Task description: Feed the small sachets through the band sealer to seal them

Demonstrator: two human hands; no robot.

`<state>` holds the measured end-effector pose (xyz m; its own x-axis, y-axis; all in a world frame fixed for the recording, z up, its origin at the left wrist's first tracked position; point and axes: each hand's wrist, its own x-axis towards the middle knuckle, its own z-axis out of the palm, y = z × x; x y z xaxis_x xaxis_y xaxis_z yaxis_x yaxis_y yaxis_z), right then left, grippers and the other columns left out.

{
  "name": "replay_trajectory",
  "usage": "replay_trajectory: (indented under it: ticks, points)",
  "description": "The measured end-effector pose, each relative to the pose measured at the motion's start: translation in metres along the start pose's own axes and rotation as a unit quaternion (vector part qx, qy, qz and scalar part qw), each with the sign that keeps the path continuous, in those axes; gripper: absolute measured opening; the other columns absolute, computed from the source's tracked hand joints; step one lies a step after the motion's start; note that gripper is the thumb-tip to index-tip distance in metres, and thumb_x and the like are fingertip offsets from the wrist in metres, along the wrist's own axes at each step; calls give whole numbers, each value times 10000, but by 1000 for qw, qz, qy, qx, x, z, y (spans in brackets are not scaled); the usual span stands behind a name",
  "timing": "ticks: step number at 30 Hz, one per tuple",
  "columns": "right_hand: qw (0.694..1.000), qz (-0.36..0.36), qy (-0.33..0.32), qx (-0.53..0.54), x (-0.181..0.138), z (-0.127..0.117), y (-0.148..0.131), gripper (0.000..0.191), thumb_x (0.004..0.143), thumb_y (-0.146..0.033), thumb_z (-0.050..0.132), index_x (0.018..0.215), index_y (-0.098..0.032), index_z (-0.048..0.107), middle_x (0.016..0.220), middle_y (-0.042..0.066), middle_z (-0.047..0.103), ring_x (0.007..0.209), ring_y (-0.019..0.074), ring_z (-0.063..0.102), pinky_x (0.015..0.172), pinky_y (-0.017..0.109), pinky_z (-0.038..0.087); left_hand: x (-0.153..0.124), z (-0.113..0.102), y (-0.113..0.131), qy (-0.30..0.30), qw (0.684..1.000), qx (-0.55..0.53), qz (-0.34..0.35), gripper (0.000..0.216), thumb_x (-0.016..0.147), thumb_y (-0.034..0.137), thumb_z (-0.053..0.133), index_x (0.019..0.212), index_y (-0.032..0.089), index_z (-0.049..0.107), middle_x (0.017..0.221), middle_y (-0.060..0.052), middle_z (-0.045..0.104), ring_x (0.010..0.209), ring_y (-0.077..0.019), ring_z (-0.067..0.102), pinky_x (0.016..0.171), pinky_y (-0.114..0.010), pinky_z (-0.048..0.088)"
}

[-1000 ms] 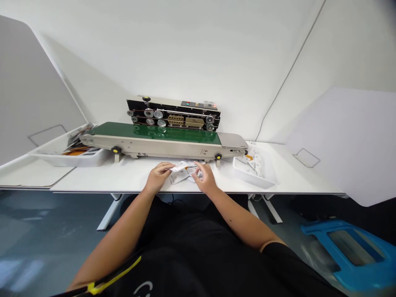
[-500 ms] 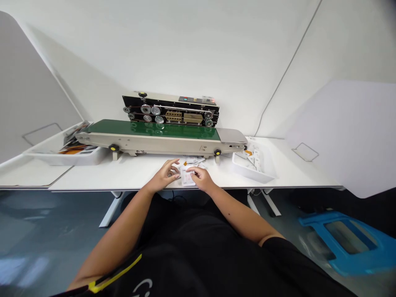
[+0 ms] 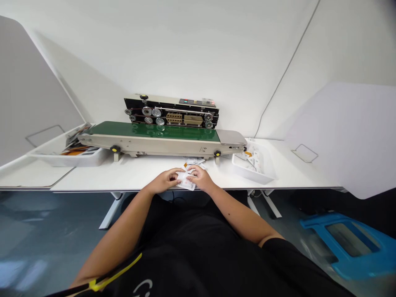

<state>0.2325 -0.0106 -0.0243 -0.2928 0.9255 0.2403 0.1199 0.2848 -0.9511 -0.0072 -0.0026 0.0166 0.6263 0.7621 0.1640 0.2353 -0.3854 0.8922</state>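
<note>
Thin white plastic sachet (image 3: pixel 187 184) at the near edge of the smooth white tabletop (image 3: pixel 93 175), light, soft and floppy, best taken by its flat edges, pinched between left hand (image 3: pixel 163 181) and right hand (image 3: pixel 201 177), fingers (image 3: pixel 178 175) of both closed on it.

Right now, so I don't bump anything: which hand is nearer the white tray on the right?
The right hand, to the left of the white tray. The left hand is farther off, beyond the right hand from the tray.

Green conveyor belt (image 3: pixel 153 131), beige sealer housing (image 3: pixel 154 145), white sachets (image 3: pixel 187 181), black shirt (image 3: pixel 185 255), yellow stripe (image 3: pixel 114 273)
</note>
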Motion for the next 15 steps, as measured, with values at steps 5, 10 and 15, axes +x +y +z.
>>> replay_trajectory:
  ticks: [5,10,15]
  points:
    - [999,-13,18,-30,2,0,-1,333,819,-471,740,1033,-224,677,833,0,698,745,174,663,701,284,541,1,2,-5,31,999,-27,-7,411,869,468,722,1162,208,599,642,63,558,596,-140,544,598,-239,424]
    - [992,-30,29,-121,-3,-1,-6,317,834,-485,717,996,-214,737,898,19,736,779,183,653,732,294,529,0,1,-12,33,998,-53,-13,424,865,479,733,1133,220,531,631,76,575,577,-135,565,594,-230,429]
    - [977,-54,40,-204,6,-16,-31,298,798,-440,770,1014,-234,777,821,11,742,681,174,609,696,295,503,3,1,-17,67,993,-92,17,414,877,442,734,1132,222,492,722,45,641,649,-140,604,630,-238,452]
